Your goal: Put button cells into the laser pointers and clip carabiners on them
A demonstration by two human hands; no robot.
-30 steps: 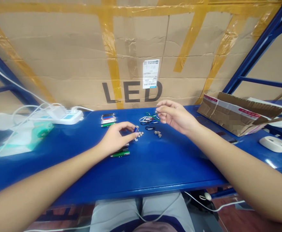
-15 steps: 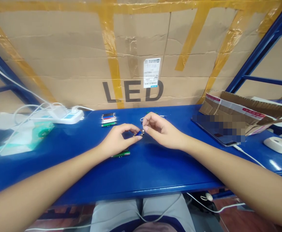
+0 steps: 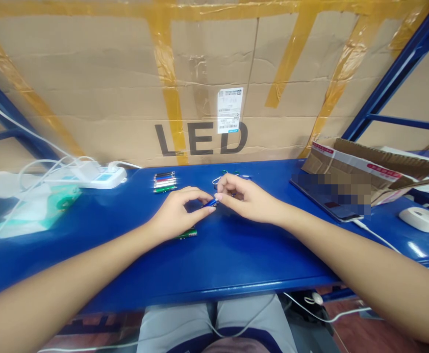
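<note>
Between thumb and fingers, my left hand (image 3: pixel 177 211) pinches a small blue metal tube (image 3: pixel 210 202), shaped like a keychain penlight. My right hand (image 3: pixel 245 200) is closed at the tube's upper right end, thumb and fingertip pressed together there. The fingers hide much of the tube. Below my left hand lies a green tube (image 3: pixel 188 234), partly covered by the hand. Farther back on the left, several similar tubes (image 3: pixel 164 182) in black, silver, red and green lie side by side. Behind my right hand, a thin white loop (image 3: pixel 217 180) and a few small pieces (image 3: pixel 244 177) partly show.
The blue table (image 3: pixel 214 269) backs onto a big cardboard carton (image 3: pixel 118 88) marked LED. A power strip (image 3: pixel 106 177) with white cables and a green-white packet (image 3: pixel 41 211) are on the left. On the right are a tablet-like device (image 3: pixel 310 196), an open cardboard box (image 3: pixel 387 171) and a mouse (image 3: pixel 424 219).
The blue tube has turned slightly in my fingers and shows more of its blue side. Both hands stay almost in place, and the view has shifted very little.
</note>
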